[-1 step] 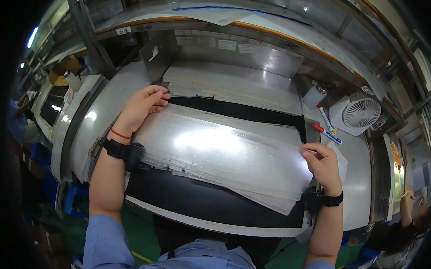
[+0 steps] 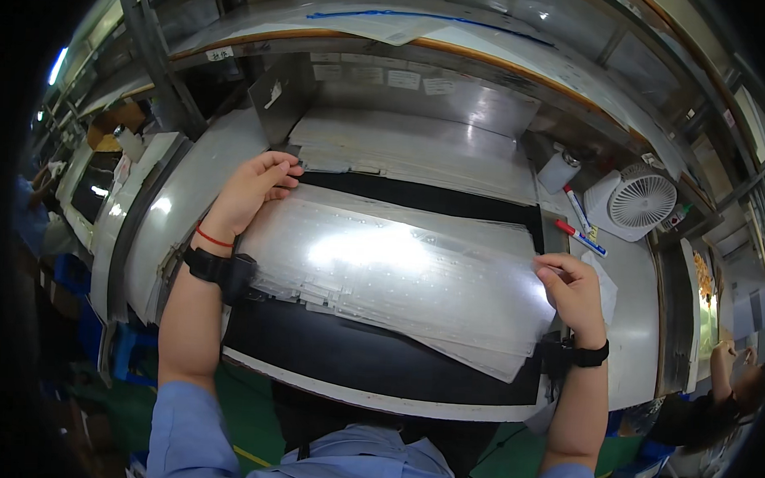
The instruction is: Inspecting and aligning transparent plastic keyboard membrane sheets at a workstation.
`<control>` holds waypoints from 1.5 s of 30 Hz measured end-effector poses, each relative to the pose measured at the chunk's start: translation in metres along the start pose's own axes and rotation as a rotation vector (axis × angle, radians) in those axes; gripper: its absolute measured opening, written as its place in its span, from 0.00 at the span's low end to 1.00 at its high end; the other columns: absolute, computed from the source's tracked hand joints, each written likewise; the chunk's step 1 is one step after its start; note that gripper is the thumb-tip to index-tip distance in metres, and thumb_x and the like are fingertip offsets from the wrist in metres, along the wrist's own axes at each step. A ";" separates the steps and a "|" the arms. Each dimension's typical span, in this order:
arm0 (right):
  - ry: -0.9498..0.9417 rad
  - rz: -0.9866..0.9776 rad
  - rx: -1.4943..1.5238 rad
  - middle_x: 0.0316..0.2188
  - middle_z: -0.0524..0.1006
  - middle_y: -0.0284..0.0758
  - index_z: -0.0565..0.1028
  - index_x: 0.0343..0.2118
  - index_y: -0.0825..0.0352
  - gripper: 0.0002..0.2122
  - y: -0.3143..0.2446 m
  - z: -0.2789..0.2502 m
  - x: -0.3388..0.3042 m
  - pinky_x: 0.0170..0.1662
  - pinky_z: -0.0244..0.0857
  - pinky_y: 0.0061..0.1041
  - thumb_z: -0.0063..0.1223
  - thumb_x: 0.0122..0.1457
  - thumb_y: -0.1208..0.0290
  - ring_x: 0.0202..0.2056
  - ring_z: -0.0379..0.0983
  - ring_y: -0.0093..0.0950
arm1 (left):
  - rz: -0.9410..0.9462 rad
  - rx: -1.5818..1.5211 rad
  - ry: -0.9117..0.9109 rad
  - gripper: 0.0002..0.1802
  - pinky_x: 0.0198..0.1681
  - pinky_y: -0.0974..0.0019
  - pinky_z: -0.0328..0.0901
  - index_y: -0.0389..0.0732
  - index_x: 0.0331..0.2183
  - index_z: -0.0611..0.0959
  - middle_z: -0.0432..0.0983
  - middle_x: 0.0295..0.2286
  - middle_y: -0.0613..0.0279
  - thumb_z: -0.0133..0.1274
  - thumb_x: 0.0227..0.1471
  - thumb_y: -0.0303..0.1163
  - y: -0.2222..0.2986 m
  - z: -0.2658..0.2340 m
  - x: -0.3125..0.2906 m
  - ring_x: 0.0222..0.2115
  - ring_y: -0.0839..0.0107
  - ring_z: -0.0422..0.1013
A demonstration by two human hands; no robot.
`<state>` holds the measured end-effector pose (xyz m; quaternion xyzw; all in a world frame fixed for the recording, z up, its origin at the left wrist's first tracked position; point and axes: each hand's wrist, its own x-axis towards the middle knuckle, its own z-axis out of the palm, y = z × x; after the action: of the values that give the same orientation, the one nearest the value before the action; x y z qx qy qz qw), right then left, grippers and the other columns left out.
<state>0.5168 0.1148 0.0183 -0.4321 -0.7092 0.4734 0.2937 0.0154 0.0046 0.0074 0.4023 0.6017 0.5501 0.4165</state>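
A long clear plastic sheet (image 2: 398, 265) with rows of small dots lies across a black mat (image 2: 328, 355) on a steel workbench (image 2: 632, 332). More thin sheets show under its near edge. My left hand (image 2: 249, 188) curls over the sheet's far left corner, fingers closed on its edge. My right hand (image 2: 570, 292) pinches the sheet's right edge between thumb and fingers. Both wrists wear black bands, and the left also has a red cord. Behind the mat sits a flat stack of similar pale sheets (image 2: 411, 151).
A small white fan (image 2: 641, 202), two marker pens (image 2: 581, 233) and a white roll (image 2: 558, 171) stand at the right rear. A bent metal plate (image 2: 278, 96) leans at the back left. Another person (image 2: 731, 394) works at the lower right. Trays line the left side.
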 end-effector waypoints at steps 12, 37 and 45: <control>0.189 -0.070 0.043 0.39 0.76 0.32 0.80 0.38 0.72 0.06 0.008 0.007 0.005 0.33 0.63 0.16 0.58 0.58 0.78 0.33 0.71 0.18 | 0.063 0.415 -0.235 0.15 0.37 0.79 0.66 0.34 0.45 0.80 0.76 0.31 0.70 0.58 0.54 0.24 0.020 0.013 -0.021 0.30 0.83 0.69; 0.385 -0.337 -0.004 0.39 0.77 0.34 0.79 0.38 0.72 0.06 0.021 0.001 0.017 0.47 0.65 0.20 0.59 0.57 0.80 0.42 0.73 0.24 | 0.566 0.773 -0.375 0.09 0.33 0.64 0.67 0.38 0.36 0.84 0.76 0.28 0.60 0.56 0.55 0.31 0.027 0.061 -0.054 0.28 0.67 0.72; 0.363 -0.343 -0.009 0.38 0.76 0.34 0.79 0.38 0.72 0.06 0.019 0.001 0.016 0.47 0.65 0.20 0.59 0.57 0.80 0.41 0.73 0.24 | 0.671 1.083 -0.422 0.12 0.36 0.59 0.68 0.42 0.37 0.86 0.75 0.28 0.57 0.58 0.47 0.26 0.033 0.095 -0.082 0.31 0.58 0.72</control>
<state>0.5151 0.1318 0.0005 -0.3849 -0.7097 0.3281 0.4903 0.1326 -0.0389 0.0409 0.8185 0.5409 0.1798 0.0711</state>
